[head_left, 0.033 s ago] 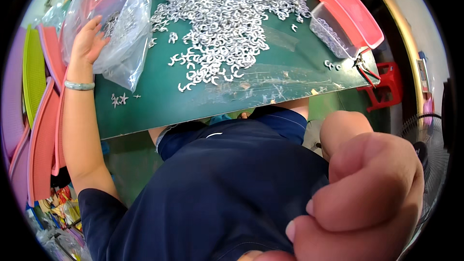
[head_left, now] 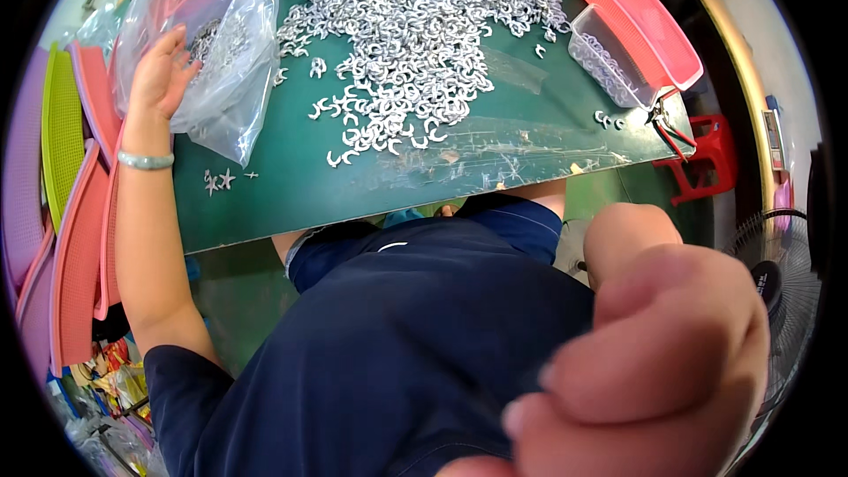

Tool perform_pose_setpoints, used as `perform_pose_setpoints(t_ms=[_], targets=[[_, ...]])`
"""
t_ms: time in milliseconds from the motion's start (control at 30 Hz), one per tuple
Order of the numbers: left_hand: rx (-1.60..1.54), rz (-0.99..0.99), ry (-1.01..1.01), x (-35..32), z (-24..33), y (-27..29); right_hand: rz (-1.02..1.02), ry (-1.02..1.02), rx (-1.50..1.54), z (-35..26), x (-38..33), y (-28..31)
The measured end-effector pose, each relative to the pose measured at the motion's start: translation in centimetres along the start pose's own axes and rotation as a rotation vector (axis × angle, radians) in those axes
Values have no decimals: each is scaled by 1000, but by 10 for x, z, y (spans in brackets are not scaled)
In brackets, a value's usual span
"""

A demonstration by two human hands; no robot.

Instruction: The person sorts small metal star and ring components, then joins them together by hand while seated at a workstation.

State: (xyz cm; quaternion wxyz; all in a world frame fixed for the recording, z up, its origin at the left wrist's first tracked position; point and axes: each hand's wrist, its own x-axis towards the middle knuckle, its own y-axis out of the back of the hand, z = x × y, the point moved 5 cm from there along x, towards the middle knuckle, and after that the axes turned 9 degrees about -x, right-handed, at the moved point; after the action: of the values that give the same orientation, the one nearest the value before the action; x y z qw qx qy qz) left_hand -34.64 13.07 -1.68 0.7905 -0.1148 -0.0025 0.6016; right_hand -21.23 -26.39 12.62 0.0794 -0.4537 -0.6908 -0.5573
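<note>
My left hand (head_left: 163,75) is held up at the near left side of a large clear plastic bag (head_left: 238,106). Its fingers are apart and nothing is in them. Grey metal pieces (head_left: 219,42) show inside the bag. Very close and blurred at the lower right, my right hand (head_left: 654,353) has its fingers curled in; its inner side is hidden, so anything it holds cannot be made out. A big heap of small silvery crescent-shaped pieces (head_left: 415,44) covers the far middle of the green table (head_left: 291,194). A few small star-shaped pieces (head_left: 225,178) lie near its front left.
At the table's right stand a clear tub of small pieces (head_left: 609,79) and a pink basket (head_left: 649,26). Red-handled pliers (head_left: 667,128) rest on the right corner. Coloured plastic baskets (head_left: 75,247) are stacked at left. A red stool (head_left: 707,159) and a fan (head_left: 782,300) are at right.
My right hand has shifted slightly left and down and is more blurred. The fingers of my left hand have moved a little; the heap and the bag look unchanged.
</note>
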Motion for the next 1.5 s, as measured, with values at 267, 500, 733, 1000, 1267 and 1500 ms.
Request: perform_pose_setpoints(t_ms=[267,500,733,1000,1267,1500], targets=[[429,-338,-387,-137,-38,-65,-179,-293,-506,118,-32,-29],[958,-299,-576,-137,-101,-83,-144,-546,-478,222,-60,-76],[972,-298,-598,-133,-105,-78,-207,-540,-568,250,-41,-105],[800,-233,-437,-138,-99,-62,-287,-514,-643,264,-29,-120],[-411,-272,297,-147,-129,-53,-210,-509,-511,272,-29,-120],[-873,-252,442,-153,-129,-66,-61,-559,-28,246,-19,-100]])
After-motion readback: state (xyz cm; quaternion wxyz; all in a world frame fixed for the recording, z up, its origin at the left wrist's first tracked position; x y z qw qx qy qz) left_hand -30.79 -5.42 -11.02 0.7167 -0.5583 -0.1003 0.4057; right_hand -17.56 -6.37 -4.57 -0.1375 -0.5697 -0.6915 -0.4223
